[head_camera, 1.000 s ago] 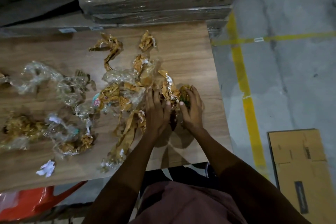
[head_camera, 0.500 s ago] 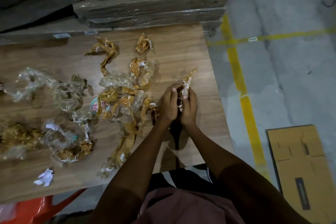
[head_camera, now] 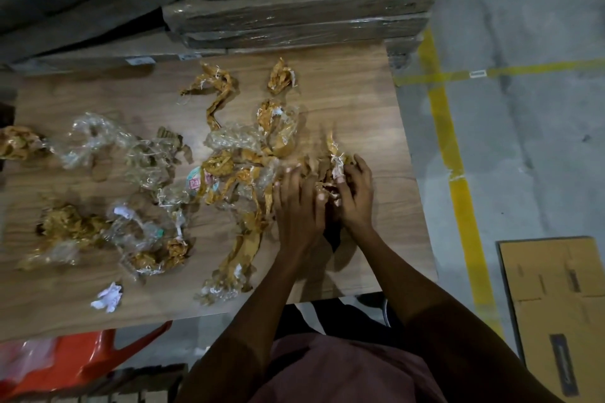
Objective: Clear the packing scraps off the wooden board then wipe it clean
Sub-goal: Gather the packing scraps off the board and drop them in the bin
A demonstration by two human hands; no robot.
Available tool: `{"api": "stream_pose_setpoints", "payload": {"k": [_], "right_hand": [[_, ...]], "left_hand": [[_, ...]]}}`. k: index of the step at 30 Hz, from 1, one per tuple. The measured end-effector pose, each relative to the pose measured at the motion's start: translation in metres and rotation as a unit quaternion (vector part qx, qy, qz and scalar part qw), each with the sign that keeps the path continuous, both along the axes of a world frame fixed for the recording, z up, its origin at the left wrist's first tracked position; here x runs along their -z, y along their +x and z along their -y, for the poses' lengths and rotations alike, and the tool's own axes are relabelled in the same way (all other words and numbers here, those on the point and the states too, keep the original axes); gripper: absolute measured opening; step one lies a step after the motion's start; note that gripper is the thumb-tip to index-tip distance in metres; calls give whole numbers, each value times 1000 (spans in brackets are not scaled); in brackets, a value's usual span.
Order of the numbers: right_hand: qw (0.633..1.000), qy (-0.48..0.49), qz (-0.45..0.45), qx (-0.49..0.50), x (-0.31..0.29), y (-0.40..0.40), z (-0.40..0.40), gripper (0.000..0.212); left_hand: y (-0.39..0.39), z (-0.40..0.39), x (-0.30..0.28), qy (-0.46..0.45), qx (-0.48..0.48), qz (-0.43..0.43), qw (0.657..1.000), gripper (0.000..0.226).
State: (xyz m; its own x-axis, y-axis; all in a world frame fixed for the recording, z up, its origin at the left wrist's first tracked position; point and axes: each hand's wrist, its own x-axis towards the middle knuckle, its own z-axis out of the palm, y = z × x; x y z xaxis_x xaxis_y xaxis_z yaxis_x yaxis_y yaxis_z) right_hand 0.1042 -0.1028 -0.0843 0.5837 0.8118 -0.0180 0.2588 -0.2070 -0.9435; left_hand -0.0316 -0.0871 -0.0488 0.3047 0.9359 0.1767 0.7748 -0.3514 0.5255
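Wood-grain board [head_camera: 360,101]: lies flat under the hands, its right and near edges in view; strewn with scraps over most of its surface
Head view, scraps: a tangle of brown tape and clear film [head_camera: 239,170] at the middle of the board; a brown tape twist [head_camera: 212,88] and a small brown wad [head_camera: 281,77] toward the far edge; clear film [head_camera: 95,137] and more brown wads at the left; a white paper crumple [head_camera: 107,297] near the front edge
Left hand [head_camera: 296,203]: palm down on the right end of the tangle; fingers spread and lightly bent, blurred; whether they grip anything cannot be told
Right hand [head_camera: 355,193]: fingers curled round a crumpled tape bundle [head_camera: 335,160], touching the left hand
Surroundings: wrapped stacked panels [head_camera: 294,16] behind the board; grey floor with yellow line [head_camera: 458,173]; flat cardboard box [head_camera: 556,298] at right; orange plastic object [head_camera: 82,363] below the front edge
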Motion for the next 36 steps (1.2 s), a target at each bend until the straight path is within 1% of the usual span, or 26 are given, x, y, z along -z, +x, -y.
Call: {"api": "stream_pose_setpoints", "payload": {"k": [2,5,7,9,12,13,15,16,18,21,24,26,29,32,36], "right_hand": [[1000,1,24,-11,0,0,0,37],[998,-1,45,-32,-2,-1,-1,36],[998,-10,41,-40,0,-4,0,36],[999,-13,25,-42,0,-10,2,37],[999,2,-16,-29,-5,-21,3,33],[999,7,-52,-9,-10,-26,2,32],[988,31,-143,41,-24,-34,-3,39],[983,42,-168,57,-33,-37,-6,45],[978,50,-193,68,-41,-41,-9,46],[972,52,-220,63,-52,-46,-12,47],[963,53,-251,80,-63,-54,-14,56],[961,60,-259,78,-76,-61,-17,60],[956,87,-266,87,-106,-74,-23,61],[952,118,-261,108,-143,-85,-29,56],[946,185,-241,112,-194,-100,-32,49]], "left_hand": [[-11,5,4,-45,-16,28,998,46],[-14,4,15,-127,4,95,987,57],[-10,1,22,-153,26,125,980,63],[-3,-5,25,-183,32,171,968,65],[11,-16,19,-221,9,238,946,62],[16,-18,14,-232,-2,262,937,61],[22,-20,4,-245,-15,307,919,62],[23,-20,-1,-247,-18,328,912,62],[24,-20,-10,-243,-22,360,900,61],[20,-21,-24,-235,-23,387,891,56],[13,-26,-40,-219,2,414,884,51],[8,-30,-53,-207,18,428,880,48],[-1,-36,-78,-193,32,449,872,45],[-11,-45,-108,-160,58,465,869,44],[-24,-54,-156,-121,104,475,865,46]]}}
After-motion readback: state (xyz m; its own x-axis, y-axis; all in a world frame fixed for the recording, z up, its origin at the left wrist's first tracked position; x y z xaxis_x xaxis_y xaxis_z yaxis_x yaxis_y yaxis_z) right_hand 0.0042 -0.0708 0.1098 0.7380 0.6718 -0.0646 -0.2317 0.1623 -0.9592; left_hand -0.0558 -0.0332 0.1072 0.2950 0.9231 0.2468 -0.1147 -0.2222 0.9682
